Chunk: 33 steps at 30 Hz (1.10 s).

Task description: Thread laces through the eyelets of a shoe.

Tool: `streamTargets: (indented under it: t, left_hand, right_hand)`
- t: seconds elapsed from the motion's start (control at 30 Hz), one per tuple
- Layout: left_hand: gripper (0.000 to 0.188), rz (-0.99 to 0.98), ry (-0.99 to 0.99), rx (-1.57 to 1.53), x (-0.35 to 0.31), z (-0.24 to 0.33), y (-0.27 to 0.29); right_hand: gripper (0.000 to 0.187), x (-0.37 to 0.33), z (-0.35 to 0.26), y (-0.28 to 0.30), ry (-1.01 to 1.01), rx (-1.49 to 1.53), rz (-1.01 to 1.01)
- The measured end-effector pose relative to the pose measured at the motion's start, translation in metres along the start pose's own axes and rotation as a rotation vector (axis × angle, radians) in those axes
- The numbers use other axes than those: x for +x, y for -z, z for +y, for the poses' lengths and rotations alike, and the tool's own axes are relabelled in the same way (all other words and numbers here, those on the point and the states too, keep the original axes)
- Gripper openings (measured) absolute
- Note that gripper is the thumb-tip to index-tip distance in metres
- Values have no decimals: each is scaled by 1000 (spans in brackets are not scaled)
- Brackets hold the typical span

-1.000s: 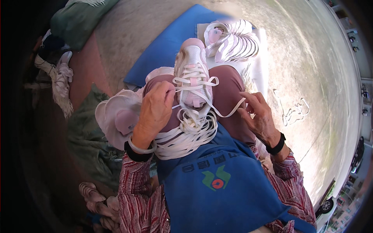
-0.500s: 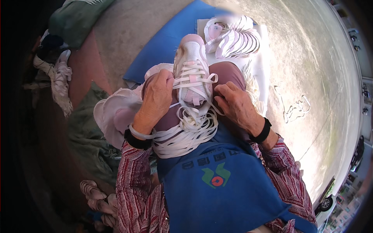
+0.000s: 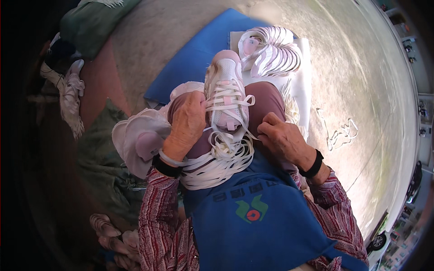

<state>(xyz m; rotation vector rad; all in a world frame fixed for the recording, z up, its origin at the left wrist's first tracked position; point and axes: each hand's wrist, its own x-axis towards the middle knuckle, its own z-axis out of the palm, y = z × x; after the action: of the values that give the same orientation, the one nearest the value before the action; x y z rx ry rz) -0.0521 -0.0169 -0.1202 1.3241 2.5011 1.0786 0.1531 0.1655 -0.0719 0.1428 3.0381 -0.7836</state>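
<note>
A white and pale pink shoe upper [image 3: 220, 72] rests toe-away between my knees, with a white shoelace [image 3: 224, 108] crisscrossed through its eyelets and a loop sticking out on the right. My left hand [image 3: 187, 122] is closed at the upper's left edge, where a strand of lace runs into its curled fingers. Low and to the right, my right hand [image 3: 284, 138] pinches a strand of lace that comes down from the upper's opening; its fingertips partly cover it. A bundle of loose white laces [image 3: 221, 167] lies over my lap, just below the upper.
Stacked shoe uppers [image 3: 273, 52] sit ahead on a white sheet [image 3: 305, 81] beside a blue mat [image 3: 190, 56]. More uppers [image 3: 140, 135] lean by my left leg. Green cloth [image 3: 106, 153] covers the ground at left; a loose lace [image 3: 341, 135] lies on the floor at right.
My right hand has moved slightly down and away from the upper, its fingers now closer together. My left hand stays at the upper's left edge. The whole view has shifted a little.
</note>
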Motion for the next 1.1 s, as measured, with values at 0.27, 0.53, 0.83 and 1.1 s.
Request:
streamTargets:
  t: [0.27,0.53,0.83,1.1]
  left_hand:
    - [7,23,1,-9,-2,2,-2]
    - [6,26,17,-10,-8,-3,-7]
    - [6,167,73,-363,-26,12,21]
    - [8,-92,284,-490,-36,16,17]
  right_hand:
    - [16,2,-4,5,17,-65,-69]
    - [12,18,-35,35,-363,1602,145]
    - [13,-19,33,-4,-431,305,448]
    - [22,-20,-3,14,30,201,-38]
